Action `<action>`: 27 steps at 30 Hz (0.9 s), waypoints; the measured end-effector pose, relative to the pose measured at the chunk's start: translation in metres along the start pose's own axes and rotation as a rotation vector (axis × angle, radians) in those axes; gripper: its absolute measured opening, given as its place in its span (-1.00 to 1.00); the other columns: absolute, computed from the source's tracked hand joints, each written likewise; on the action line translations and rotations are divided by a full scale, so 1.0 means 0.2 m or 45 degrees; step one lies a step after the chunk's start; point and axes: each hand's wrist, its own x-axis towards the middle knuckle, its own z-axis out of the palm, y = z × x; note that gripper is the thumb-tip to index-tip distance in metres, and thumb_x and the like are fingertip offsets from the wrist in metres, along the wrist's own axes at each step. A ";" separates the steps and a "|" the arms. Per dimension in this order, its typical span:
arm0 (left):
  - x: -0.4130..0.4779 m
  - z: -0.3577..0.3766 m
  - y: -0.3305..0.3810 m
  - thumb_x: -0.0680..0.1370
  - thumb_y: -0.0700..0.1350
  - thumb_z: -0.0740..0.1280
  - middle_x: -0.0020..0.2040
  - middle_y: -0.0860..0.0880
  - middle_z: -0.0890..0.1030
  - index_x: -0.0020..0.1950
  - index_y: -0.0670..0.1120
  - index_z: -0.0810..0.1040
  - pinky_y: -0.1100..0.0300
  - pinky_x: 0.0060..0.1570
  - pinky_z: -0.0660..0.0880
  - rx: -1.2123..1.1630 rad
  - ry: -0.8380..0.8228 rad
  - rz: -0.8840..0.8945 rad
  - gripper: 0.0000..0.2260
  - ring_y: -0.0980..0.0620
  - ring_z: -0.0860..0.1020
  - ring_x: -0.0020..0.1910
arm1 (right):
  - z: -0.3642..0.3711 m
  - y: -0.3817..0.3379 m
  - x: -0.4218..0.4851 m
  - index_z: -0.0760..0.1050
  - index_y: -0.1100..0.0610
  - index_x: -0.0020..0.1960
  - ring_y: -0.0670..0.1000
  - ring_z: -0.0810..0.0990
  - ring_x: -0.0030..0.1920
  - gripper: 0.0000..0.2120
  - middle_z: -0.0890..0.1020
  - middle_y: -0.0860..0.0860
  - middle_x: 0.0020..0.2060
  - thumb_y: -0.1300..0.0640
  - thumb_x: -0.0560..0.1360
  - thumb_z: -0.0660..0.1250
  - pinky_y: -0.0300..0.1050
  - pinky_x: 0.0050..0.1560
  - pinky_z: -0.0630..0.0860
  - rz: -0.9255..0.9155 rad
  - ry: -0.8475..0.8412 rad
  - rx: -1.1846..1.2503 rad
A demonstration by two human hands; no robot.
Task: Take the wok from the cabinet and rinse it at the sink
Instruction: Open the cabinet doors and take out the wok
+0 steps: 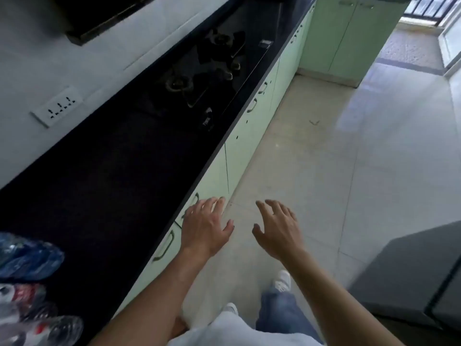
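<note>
— Two hands out; holding anything?
— No. The left hand [207, 228] and right hand [277, 228] are both spread and empty.
— And the wok?
— Unseen; probably behind the cabinet door [214, 176]. Its handle [197, 196] sits just past the left hand's fingertips, so left is nearer.

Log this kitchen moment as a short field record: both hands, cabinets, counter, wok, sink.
left hand: open, fingers spread, by a cabinet handle; contact unclear
right hand: open, above the floor, holds nothing
cabinets: pale green doors with handles under the counter, none plainly open
counter: black, with a gas stove set in and plastic bottles at the near end
wok: not in view
sink: not in view
</note>
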 end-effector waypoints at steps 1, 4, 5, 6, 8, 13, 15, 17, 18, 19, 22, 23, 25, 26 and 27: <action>0.04 0.00 -0.01 0.52 0.23 0.13 0.39 -0.03 0.50 0.47 -0.03 0.35 -0.02 0.31 0.38 -0.011 -0.019 -0.027 -0.42 -0.04 0.44 0.36 | 0.01 0.01 0.06 0.24 0.06 0.53 0.17 0.37 0.46 -0.40 0.40 0.14 0.47 -0.10 0.55 0.27 0.09 0.46 0.30 -0.030 -0.013 0.022; 0.16 0.03 -0.04 0.53 0.23 0.13 0.40 -0.03 0.49 0.48 -0.03 0.33 -0.03 0.32 0.39 0.001 0.012 -0.119 -0.42 -0.04 0.43 0.37 | 0.01 0.03 0.26 0.23 0.06 0.53 0.17 0.36 0.46 -0.39 0.39 0.13 0.47 -0.10 0.55 0.27 0.10 0.46 0.30 -0.121 -0.050 0.014; 0.20 0.04 -0.05 0.53 0.23 0.14 0.39 -0.03 0.50 0.47 -0.03 0.34 -0.03 0.31 0.39 0.001 0.013 -0.162 -0.42 -0.04 0.43 0.37 | 0.02 0.04 0.33 0.24 0.06 0.53 0.17 0.37 0.46 -0.38 0.40 0.13 0.47 -0.10 0.54 0.28 0.10 0.46 0.31 -0.159 -0.060 0.005; 0.24 0.04 -0.06 0.53 0.22 0.15 0.38 -0.04 0.51 0.47 -0.04 0.35 -0.04 0.30 0.40 -0.004 0.016 -0.203 -0.43 -0.05 0.44 0.35 | 0.02 0.04 0.40 0.25 0.06 0.53 0.17 0.38 0.45 -0.37 0.41 0.13 0.46 -0.11 0.53 0.29 0.10 0.45 0.33 -0.208 -0.071 -0.002; 0.31 0.03 -0.10 0.52 0.22 0.17 0.34 -0.03 0.54 0.45 -0.04 0.39 -0.03 0.25 0.43 0.005 0.048 -0.305 -0.43 -0.05 0.47 0.30 | 0.01 0.05 0.54 0.26 0.06 0.53 0.16 0.40 0.44 -0.37 0.43 0.12 0.45 -0.12 0.53 0.29 0.09 0.44 0.36 -0.330 -0.124 -0.039; 0.33 0.00 -0.17 0.49 0.21 0.19 0.25 -0.01 0.59 0.41 -0.06 0.45 0.00 0.14 0.49 -0.005 0.074 -0.614 -0.43 -0.05 0.54 0.20 | -0.04 0.04 0.79 0.19 0.02 0.56 0.12 0.33 0.49 -0.37 0.35 0.08 0.51 -0.14 0.56 0.25 0.04 0.49 0.26 -0.626 -0.264 -0.137; 0.28 0.00 -0.17 0.51 0.23 0.17 0.31 -0.02 0.56 0.46 -0.04 0.39 0.00 0.21 0.46 -0.011 0.054 -0.759 -0.41 -0.05 0.51 0.26 | -0.05 0.00 0.88 0.19 0.02 0.56 0.11 0.30 0.50 -0.37 0.34 0.07 0.51 -0.13 0.56 0.25 0.02 0.50 0.23 -0.763 -0.307 -0.167; 0.23 0.02 -0.15 0.53 0.23 0.15 0.37 0.00 0.51 0.51 -0.02 0.31 0.00 0.28 0.41 -0.036 0.015 -0.861 -0.40 -0.04 0.47 0.31 | -0.05 -0.04 0.93 0.26 0.04 0.53 0.12 0.35 0.47 -0.40 0.39 0.08 0.48 -0.09 0.54 0.28 0.03 0.48 0.26 -0.847 -0.310 -0.179; 0.18 0.03 -0.14 0.54 0.23 0.15 0.39 0.00 0.48 0.52 -0.01 0.27 0.00 0.31 0.38 -0.057 -0.004 -0.945 -0.40 -0.04 0.44 0.33 | -0.04 -0.07 0.95 0.30 0.05 0.51 0.12 0.38 0.45 -0.41 0.42 0.09 0.45 -0.07 0.53 0.30 0.04 0.46 0.29 -0.910 -0.335 -0.193; 0.14 0.05 -0.13 0.54 0.23 0.15 0.41 0.01 0.46 0.53 0.00 0.25 0.01 0.33 0.36 -0.075 -0.013 -1.011 -0.40 -0.03 0.42 0.35 | -0.02 -0.09 0.96 0.33 0.06 0.49 0.13 0.41 0.42 -0.42 0.46 0.09 0.43 -0.06 0.51 0.32 0.04 0.44 0.32 -0.962 -0.347 -0.204; -0.01 0.11 -0.10 0.55 0.23 0.13 0.45 0.02 0.41 0.54 0.03 0.21 0.02 0.38 0.31 -0.118 -0.050 -1.171 -0.41 -0.03 0.37 0.40 | 0.06 -0.17 0.95 0.42 0.09 0.42 0.15 0.51 0.33 -0.44 0.54 0.11 0.35 -0.02 0.46 0.39 0.07 0.35 0.43 -1.090 -0.391 -0.226; -0.06 0.14 -0.10 0.56 0.23 0.12 0.47 0.02 0.39 0.54 0.03 0.20 0.01 0.39 0.30 -0.132 -0.058 -1.213 -0.41 -0.03 0.35 0.42 | 0.09 -0.20 0.93 0.44 0.10 0.41 0.15 0.53 0.31 -0.45 0.56 0.11 0.33 -0.01 0.45 0.41 0.07 0.33 0.46 -1.121 -0.404 -0.234; -0.14 0.20 -0.11 0.57 0.23 0.10 0.50 0.01 0.35 0.55 0.03 0.17 0.00 0.42 0.27 -0.148 -0.094 -1.266 -0.42 -0.04 0.32 0.46 | 0.15 -0.23 0.89 0.44 0.11 0.41 0.14 0.54 0.30 -0.45 0.56 0.11 0.32 -0.01 0.45 0.41 0.06 0.33 0.46 -1.164 -0.435 -0.262; -0.17 0.23 -0.11 0.58 0.24 0.08 0.51 0.01 0.34 0.55 0.03 0.16 -0.01 0.43 0.26 -0.157 -0.114 -1.281 -0.42 -0.04 0.30 0.47 | 0.19 -0.24 0.88 0.43 0.10 0.42 0.14 0.52 0.32 -0.45 0.55 0.10 0.34 -0.01 0.46 0.39 0.04 0.35 0.43 -1.181 -0.452 -0.285; -0.20 0.27 -0.13 0.58 0.24 0.07 0.51 0.01 0.33 0.55 0.03 0.16 -0.01 0.44 0.25 -0.169 -0.121 -1.294 -0.42 -0.04 0.30 0.47 | 0.22 -0.25 0.87 0.40 0.09 0.44 0.13 0.49 0.35 -0.44 0.52 0.10 0.37 -0.02 0.49 0.37 0.03 0.38 0.40 -1.195 -0.464 -0.305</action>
